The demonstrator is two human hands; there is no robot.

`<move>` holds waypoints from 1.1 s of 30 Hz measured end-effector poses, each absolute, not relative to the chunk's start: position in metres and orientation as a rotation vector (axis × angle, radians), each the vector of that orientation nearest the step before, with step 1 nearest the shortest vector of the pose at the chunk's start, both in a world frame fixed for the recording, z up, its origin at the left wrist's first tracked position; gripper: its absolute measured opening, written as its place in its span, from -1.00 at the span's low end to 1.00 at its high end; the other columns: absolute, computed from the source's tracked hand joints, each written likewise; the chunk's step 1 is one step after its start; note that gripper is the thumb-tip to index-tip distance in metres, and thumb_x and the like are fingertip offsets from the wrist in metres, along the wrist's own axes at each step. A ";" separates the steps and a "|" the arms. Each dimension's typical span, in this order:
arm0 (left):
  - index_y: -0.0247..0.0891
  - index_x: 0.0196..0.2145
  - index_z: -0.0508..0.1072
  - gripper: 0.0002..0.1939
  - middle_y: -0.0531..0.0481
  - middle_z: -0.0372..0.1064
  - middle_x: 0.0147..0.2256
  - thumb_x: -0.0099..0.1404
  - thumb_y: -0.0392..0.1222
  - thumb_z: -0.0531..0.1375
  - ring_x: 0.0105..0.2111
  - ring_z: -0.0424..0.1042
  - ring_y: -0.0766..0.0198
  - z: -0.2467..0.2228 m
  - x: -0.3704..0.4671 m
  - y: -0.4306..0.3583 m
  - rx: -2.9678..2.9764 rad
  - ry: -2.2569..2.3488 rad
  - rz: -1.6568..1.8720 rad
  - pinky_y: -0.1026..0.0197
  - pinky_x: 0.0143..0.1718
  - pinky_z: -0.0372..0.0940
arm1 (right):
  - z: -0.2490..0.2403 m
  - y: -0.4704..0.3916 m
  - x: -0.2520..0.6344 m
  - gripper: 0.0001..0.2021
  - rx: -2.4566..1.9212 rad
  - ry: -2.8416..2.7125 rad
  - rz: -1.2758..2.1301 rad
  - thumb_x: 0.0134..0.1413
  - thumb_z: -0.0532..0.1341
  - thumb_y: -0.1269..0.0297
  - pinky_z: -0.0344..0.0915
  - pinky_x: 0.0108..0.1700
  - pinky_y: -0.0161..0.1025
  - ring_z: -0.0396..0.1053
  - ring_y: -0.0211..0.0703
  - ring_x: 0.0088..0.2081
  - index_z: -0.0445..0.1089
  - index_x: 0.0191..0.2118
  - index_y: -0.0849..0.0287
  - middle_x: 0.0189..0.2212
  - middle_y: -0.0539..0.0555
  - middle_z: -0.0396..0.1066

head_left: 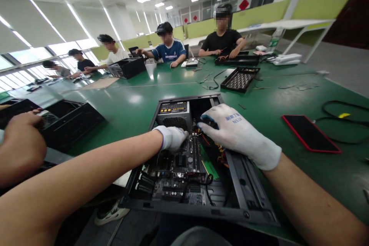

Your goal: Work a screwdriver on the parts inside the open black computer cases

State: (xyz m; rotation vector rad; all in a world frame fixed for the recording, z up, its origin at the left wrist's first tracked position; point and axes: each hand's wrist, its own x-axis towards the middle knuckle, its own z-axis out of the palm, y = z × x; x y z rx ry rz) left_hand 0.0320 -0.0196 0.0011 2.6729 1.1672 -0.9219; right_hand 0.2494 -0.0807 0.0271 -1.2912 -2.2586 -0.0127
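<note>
An open black computer case [198,208] lies on its side in front of me. Inside it are a motherboard [180,159], a power supply [174,113] at the far left and a green memory stick [209,163]. My left hand [174,137], in a white glove, reaches down onto the board beside the power supply; its fingers are pressed together, their tips hidden. Over the right rail curves my right hand [230,127], gloved in white with blue fingertips. Its thumb and fingers nearly meet above coloured cables [221,155]; what they pinch is unclear.
A red-edged black panel [311,133] and black cables [340,109] lie right on the green table [127,102]. A dark slotted panel [240,80] sits farther off. At left, a co-worker's arm [23,142] rests by another case [72,119]. Several people work across the table.
</note>
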 end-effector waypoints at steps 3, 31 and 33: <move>-0.37 0.24 0.38 -0.25 -0.39 0.47 0.16 0.11 -0.23 0.43 0.16 0.51 -0.17 -0.010 0.032 -0.017 2.675 1.123 -0.940 0.01 0.19 0.41 | 0.029 -0.082 0.249 -0.63 -1.306 -2.278 -0.016 0.42 0.18 0.04 0.30 0.10 -0.01 0.44 0.14 0.00 0.56 -0.03 0.25 -0.10 0.26 0.57; -0.29 0.11 0.57 -0.53 -0.26 0.56 0.12 0.24 -0.19 0.39 0.13 0.55 -0.06 -0.009 0.035 -0.008 2.634 1.244 -1.020 0.10 0.17 0.41 | 0.024 -0.082 0.250 -0.60 -1.298 -2.298 -0.066 0.43 0.15 0.01 0.27 0.08 -0.02 0.44 0.16 0.00 0.55 -0.02 0.25 -0.09 0.27 0.57; -0.28 0.09 0.58 -0.56 -0.26 0.57 0.10 0.25 -0.20 0.38 0.11 0.55 -0.05 -0.009 0.035 -0.008 2.634 1.248 -1.009 0.10 0.18 0.40 | 0.025 -0.082 0.250 -0.61 -1.310 -2.300 -0.063 0.42 0.17 0.01 0.28 0.07 -0.02 0.44 0.16 -0.01 0.56 -0.02 0.24 -0.09 0.27 0.58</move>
